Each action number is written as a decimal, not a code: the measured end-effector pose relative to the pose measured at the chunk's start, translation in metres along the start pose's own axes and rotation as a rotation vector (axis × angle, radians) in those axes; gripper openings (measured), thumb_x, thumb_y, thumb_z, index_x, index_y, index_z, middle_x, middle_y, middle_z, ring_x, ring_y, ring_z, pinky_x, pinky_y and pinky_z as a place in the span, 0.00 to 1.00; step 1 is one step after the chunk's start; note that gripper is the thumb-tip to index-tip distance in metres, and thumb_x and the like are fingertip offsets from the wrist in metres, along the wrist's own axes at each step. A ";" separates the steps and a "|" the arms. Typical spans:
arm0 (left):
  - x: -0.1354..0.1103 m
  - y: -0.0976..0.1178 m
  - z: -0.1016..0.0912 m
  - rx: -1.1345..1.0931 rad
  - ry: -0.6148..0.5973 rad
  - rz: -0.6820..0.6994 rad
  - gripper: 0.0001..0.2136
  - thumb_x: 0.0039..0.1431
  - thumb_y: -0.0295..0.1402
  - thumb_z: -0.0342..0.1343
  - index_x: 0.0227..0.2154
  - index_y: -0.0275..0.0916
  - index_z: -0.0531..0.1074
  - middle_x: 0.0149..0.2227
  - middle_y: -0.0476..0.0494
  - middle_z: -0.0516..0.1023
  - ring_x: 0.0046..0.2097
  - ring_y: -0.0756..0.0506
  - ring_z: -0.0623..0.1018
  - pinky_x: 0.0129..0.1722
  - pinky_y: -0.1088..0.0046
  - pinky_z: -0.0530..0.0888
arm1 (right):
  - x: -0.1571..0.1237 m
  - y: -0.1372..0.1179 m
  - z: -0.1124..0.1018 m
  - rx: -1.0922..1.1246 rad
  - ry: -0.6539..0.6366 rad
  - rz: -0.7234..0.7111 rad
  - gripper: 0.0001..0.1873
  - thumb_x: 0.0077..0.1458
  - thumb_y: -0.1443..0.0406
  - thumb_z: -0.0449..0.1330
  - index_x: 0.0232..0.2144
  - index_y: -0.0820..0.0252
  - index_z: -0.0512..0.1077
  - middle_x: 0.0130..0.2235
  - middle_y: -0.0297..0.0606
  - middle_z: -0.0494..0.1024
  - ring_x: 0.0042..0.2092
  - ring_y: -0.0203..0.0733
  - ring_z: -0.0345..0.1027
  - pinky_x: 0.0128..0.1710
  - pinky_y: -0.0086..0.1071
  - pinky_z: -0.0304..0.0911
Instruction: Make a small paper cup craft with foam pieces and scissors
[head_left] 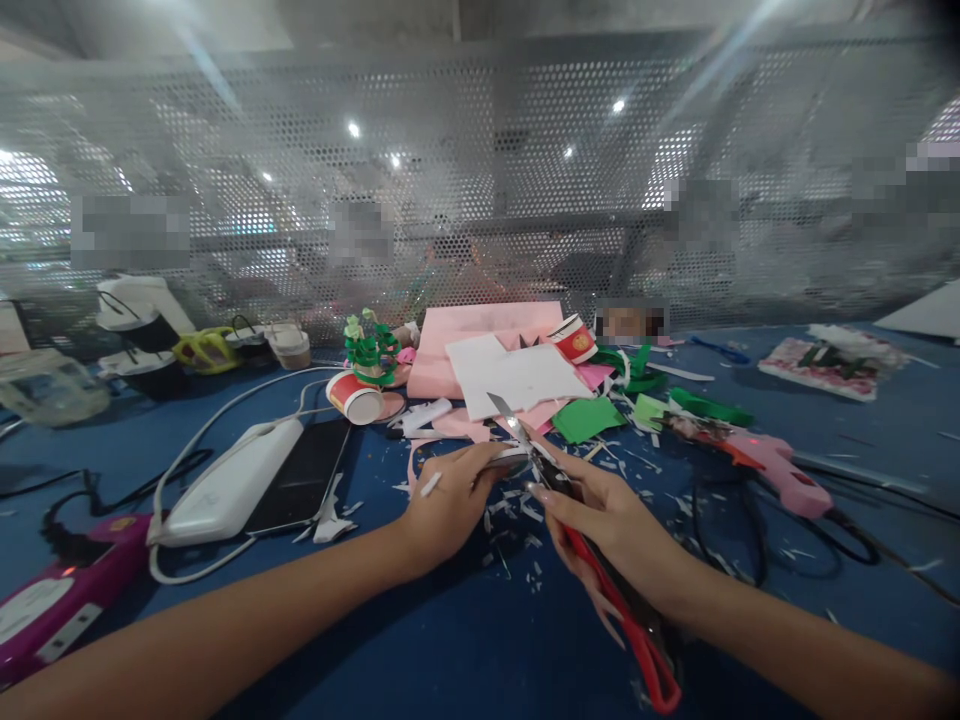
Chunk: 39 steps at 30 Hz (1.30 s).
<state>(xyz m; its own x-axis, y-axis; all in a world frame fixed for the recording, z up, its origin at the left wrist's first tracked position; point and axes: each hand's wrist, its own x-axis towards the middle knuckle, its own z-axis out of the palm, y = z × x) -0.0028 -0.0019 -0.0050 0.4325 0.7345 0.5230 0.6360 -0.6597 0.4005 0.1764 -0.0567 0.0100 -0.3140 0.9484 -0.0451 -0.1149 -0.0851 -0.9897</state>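
Note:
My left hand (450,498) is closed, pinching a small white piece of paper (510,457), mostly hidden by the fingers. A thin white scrap (430,484) lies on the back of this hand. My right hand (611,535) is wrapped round a pair of red-handled scissors (634,635). Their blades point up and away, against or close beside the white piece; contact is hard to tell. Small white clippings (534,540) are scattered on the blue table (420,650) beneath both hands. Beyond them lies a white sheet (487,375) on pink paper (442,335).
A pink glue gun (780,470) with a black cord lies right. Left are a phone (307,475), a white power bank (232,480) with a cable, and a purple power strip (82,580). Red paper cups (356,398), green paper (589,420) and a perforated metal screen (450,180) stand beyond.

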 end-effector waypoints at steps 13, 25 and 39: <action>-0.002 -0.002 0.001 0.031 0.030 0.041 0.10 0.61 0.27 0.49 0.42 0.41 0.72 0.36 0.49 0.80 0.37 0.49 0.78 0.37 0.75 0.71 | 0.001 0.000 0.001 -0.033 -0.002 -0.026 0.38 0.57 0.63 0.56 0.65 0.55 0.44 0.18 0.24 0.68 0.13 0.28 0.57 0.10 0.20 0.57; 0.002 0.000 -0.001 0.063 0.013 -0.069 0.07 0.60 0.27 0.50 0.37 0.39 0.73 0.32 0.49 0.79 0.33 0.49 0.77 0.34 0.74 0.71 | 0.000 0.002 0.000 -0.041 -0.008 -0.041 0.39 0.56 0.62 0.56 0.65 0.54 0.44 0.18 0.24 0.68 0.13 0.29 0.58 0.11 0.22 0.58; 0.003 0.004 -0.003 -0.038 -0.066 -0.125 0.07 0.57 0.31 0.54 0.38 0.41 0.75 0.33 0.49 0.80 0.33 0.48 0.77 0.34 0.74 0.70 | 0.000 0.002 -0.001 -0.020 0.003 -0.032 0.41 0.57 0.61 0.56 0.66 0.51 0.38 0.19 0.24 0.68 0.13 0.29 0.57 0.10 0.22 0.59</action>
<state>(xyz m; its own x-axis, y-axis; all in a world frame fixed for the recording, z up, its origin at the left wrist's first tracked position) -0.0012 -0.0027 0.0007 0.3929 0.8195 0.4173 0.6636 -0.5668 0.4883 0.1770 -0.0564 0.0084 -0.3076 0.9514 -0.0134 -0.1065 -0.0485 -0.9931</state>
